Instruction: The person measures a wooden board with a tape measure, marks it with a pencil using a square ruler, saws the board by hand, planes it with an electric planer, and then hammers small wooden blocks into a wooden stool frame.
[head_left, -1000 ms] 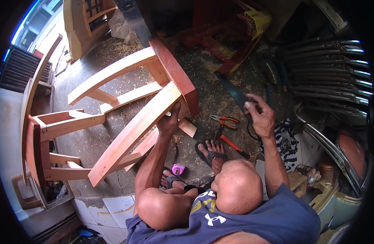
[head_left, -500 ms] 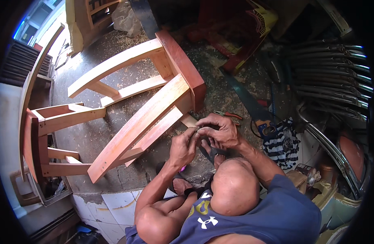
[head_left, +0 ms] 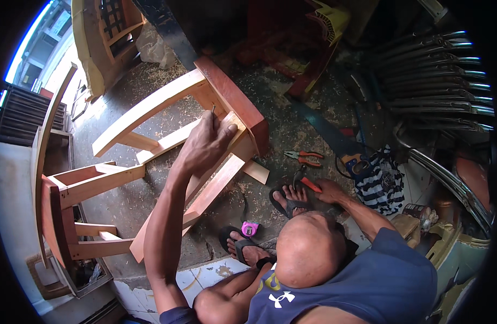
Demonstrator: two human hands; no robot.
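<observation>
My left hand [head_left: 208,141] is closed at the top of a light wooden leg of an upturned or sideways chair frame [head_left: 178,83]. A thin nail [head_left: 214,109] pokes up from its fingertips, close to the reddish-brown board [head_left: 232,97] that joins the legs. The nail's lower end is hidden by the fingers. Low to the floor at the right, my right hand [head_left: 330,191] is wrapped round the red handle of a hammer [head_left: 311,185], whose dark head lies just past my foot. Orange-handled pliers [head_left: 303,157] lie on the floor beyond it.
A second wooden frame [head_left: 97,186] stands at the left. Between my sandalled feet and the frame sits a pink tape measure [head_left: 249,229]. A handsaw [head_left: 327,129], a striped cloth [head_left: 382,178] and stacked metal tubes [head_left: 437,92] are on the right. Wood shavings litter the floor.
My hands were together, pinching something small, and have parted. The left reached forward onto the wooden frame; the right moved down to the right and took hold of the hammer.
</observation>
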